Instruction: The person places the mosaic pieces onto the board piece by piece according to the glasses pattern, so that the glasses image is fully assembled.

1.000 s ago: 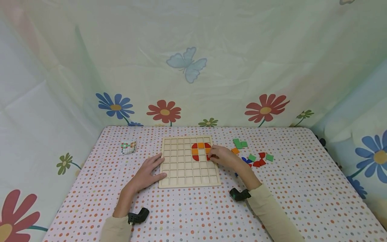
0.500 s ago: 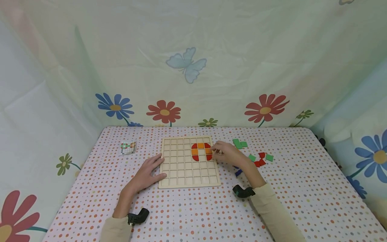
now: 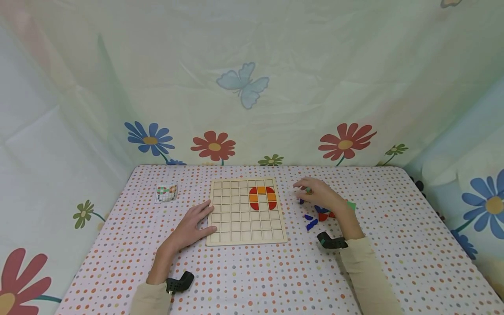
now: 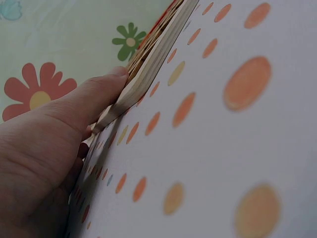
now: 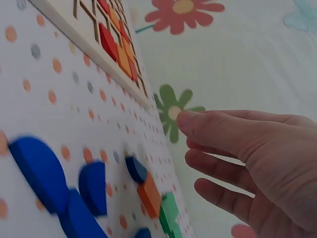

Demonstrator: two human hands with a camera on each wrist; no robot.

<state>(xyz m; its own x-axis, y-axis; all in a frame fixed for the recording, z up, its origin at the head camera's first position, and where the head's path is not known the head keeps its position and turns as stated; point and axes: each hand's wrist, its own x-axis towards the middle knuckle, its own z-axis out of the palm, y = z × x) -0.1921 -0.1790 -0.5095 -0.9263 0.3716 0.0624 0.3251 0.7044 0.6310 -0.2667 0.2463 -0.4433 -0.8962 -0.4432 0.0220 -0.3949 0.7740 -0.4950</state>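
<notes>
Board: pale wooden square grid board (image 3: 236, 225), flat on the table (image 3: 236, 280) between the hands.
Left hand: left hand (image 3: 190, 225) touches the board's left edge, thumb and fingers spread wide.
Right hand: right hand (image 3: 320, 193) above the loose pieces right of the board, fingers loosely bent and parted.
In grid: red rounded-corner tiles (image 3: 272, 204) and orange square tiles (image 3: 261, 190), arch layout.
Loose: blue half-round pieces (image 5: 92, 188), orange flat piece (image 5: 149, 196), green flat pieces (image 5: 169, 210).
Card: small white printed card (image 3: 166, 192), left of the board.
</notes>
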